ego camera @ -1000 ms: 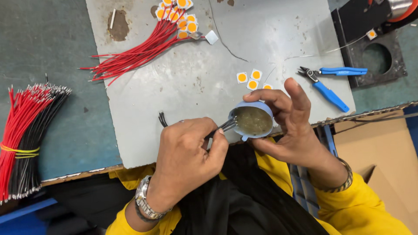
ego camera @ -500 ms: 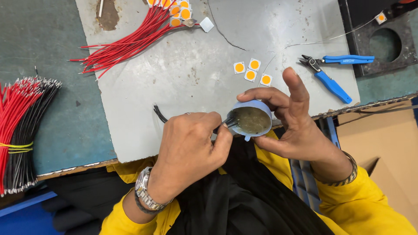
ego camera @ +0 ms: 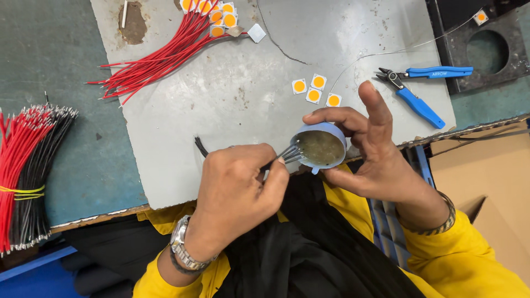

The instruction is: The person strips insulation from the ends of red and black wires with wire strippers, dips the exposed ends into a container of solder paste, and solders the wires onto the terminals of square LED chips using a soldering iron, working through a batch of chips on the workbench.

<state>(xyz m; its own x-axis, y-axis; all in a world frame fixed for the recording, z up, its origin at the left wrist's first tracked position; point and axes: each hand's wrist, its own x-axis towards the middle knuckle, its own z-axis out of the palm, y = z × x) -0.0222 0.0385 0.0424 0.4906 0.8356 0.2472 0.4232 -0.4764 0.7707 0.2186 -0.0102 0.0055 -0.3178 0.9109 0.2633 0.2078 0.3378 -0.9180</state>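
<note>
Over the worktop's [ego camera: 232,105] six o'clock edge, the left hand [ego camera: 237,193] pinched wire ends [ego camera: 290,153] dipping into the small tub [ego camera: 320,147] gripped by the right hand [ego camera: 375,160]; withdrawing them cleanly likely needed steadiness.

A single camera on my head looks almost straight down, close above my hands [ego camera: 309,176] and lap, taking in the grey tabletop [ego camera: 243,99] ahead of me.

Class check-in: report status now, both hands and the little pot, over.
Left hand pinching black wires, bare tips dipped in pot. Right hand holding small blue pot of brownish paste. Nothing in the way.
</note>
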